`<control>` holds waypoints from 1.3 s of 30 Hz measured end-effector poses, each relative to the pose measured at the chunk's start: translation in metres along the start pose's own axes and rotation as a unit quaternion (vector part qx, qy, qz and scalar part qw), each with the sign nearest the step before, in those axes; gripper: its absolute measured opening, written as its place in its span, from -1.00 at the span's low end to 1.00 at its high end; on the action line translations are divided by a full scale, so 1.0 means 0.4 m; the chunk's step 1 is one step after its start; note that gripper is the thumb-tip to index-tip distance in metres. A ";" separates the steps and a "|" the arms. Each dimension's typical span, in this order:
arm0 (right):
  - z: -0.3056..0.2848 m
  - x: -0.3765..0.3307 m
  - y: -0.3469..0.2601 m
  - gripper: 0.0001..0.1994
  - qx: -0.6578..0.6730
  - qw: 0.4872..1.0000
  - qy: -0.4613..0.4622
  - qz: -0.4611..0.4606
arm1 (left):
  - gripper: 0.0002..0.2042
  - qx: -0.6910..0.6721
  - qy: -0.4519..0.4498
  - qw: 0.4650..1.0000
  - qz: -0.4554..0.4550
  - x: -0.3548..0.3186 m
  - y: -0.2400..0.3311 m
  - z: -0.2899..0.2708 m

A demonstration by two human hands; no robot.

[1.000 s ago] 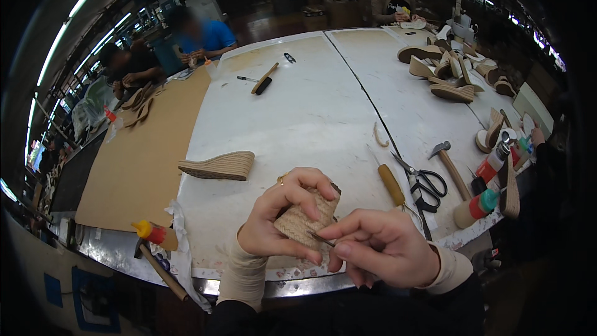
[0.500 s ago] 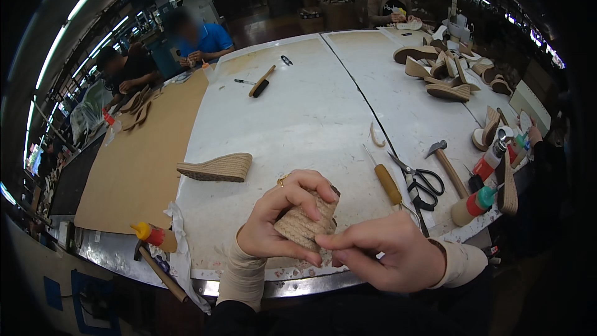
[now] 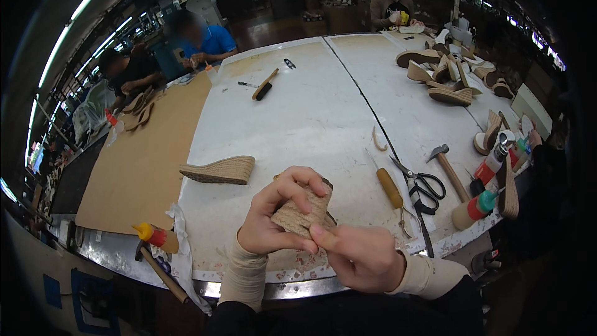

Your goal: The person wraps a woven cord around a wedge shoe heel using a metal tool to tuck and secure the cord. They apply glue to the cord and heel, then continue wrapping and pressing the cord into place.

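Note:
My left hand point(image 3: 270, 214) is wrapped round a tan wedge shoe sole point(image 3: 292, 218) covered in braided rope, held above the near edge of the white table. Its fingers lie over the top and the thumb is underneath. At the sole's lower right edge, my right hand point(image 3: 367, 255) is closed in a pinch, its thumb and forefinger touching the braid. Anything small between those fingertips is hidden. Left of my hands, a second rope-covered wedge sole point(image 3: 221, 170) lies on the table.
To the right lie a wooden-handled awl point(image 3: 390, 188), black scissors point(image 3: 424, 186) and a hammer point(image 3: 449, 171). Glue bottles point(image 3: 474, 210) line the right edge; another bottle point(image 3: 157, 237) and a hammer point(image 3: 163, 274) are at the lower left. Wedge soles point(image 3: 451, 74) pile up far right. A brush point(image 3: 266, 85) lies further back; co-workers sit beyond.
My right hand has moved left and turned, its thumb now pressing on the sole's lower edge. My left hand and the sole have tilted slightly. The whole view has shifted a little.

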State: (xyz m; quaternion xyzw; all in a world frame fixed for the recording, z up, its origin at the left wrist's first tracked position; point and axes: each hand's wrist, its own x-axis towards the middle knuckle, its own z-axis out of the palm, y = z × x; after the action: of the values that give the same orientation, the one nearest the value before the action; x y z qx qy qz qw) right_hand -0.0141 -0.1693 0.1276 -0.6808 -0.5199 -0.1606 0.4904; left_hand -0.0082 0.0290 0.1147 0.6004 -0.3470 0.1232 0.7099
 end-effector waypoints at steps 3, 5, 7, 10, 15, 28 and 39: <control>0.003 -0.008 0.003 -0.58 0.053 0.999 0.006 0.007 | -0.54 -0.022 -0.041 0.999 0.020 0.003 -0.001 -0.015; -0.005 -0.010 -0.002 -0.59 0.081 0.996 0.000 0.029 | -0.54 -0.036 -0.065 0.997 0.034 0.007 -0.004 -0.027; -0.027 -0.017 -0.019 -0.61 0.118 0.990 -0.012 0.072 | -0.54 -0.045 -0.064 0.996 0.033 0.004 -0.007 -0.034; -0.051 -0.021 -0.041 -0.63 0.132 0.986 0.001 0.106 | -0.54 -0.053 -0.087 0.994 0.044 0.002 -0.014 -0.036; -0.039 -0.013 -0.046 -0.65 0.210 0.971 -0.026 0.116 | -0.54 -0.067 -0.111 0.990 0.051 0.002 -0.012 -0.034; -0.018 -0.010 -0.042 -0.67 0.182 0.979 -0.048 0.079 | -0.63 -0.049 -0.132 0.987 0.070 0.009 -0.005 -0.032; 0.031 -0.012 -0.010 -0.67 -0.030 0.998 0.036 -0.045 | -0.61 -0.008 -0.065 0.996 0.054 0.003 -0.015 -0.042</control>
State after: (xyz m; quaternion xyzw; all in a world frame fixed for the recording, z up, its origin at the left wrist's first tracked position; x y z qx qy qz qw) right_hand -0.0231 -0.1617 0.1201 -0.6649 -0.5269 -0.2222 0.4805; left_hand 0.0018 0.0430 0.1103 0.5819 -0.4249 0.1195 0.6830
